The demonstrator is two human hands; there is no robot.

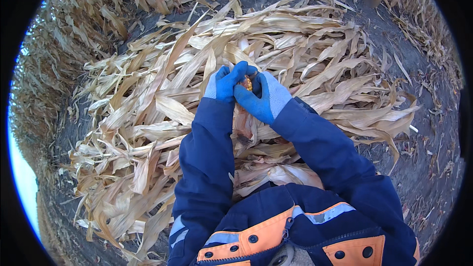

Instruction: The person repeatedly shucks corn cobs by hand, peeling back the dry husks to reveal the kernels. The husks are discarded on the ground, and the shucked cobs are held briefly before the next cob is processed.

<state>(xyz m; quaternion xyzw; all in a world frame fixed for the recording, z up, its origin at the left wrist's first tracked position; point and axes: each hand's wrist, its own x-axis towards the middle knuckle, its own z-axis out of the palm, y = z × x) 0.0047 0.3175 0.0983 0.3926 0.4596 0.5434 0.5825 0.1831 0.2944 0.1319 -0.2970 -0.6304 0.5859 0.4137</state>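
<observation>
Both of my hands wear blue-coated work gloves and meet over a heap of dry corn stalks and husks (pixel 325 62). Between them shows an ear of corn (pixel 246 83) with yellow kernels, partly bared. My left hand (pixel 230 81) is closed around its upper left side, with the fingertips over the top. My right hand (pixel 258 96) grips the ear from the right, its thumb lying across the lower front. Peeled-back husk and dark silk (pixel 245 133) hang below the ear between my sleeves. The far side of the ear is hidden by the gloves.
Standing dry corn plants (pixel 66 44) rise at the left and along the far edge. Dark bare soil (pixel 421 118) with scattered leaf scraps surrounds the heap. A pale husked bundle (pixel 292 174) lies close to my jacket front. A blurred brown spot covers part of the upper right.
</observation>
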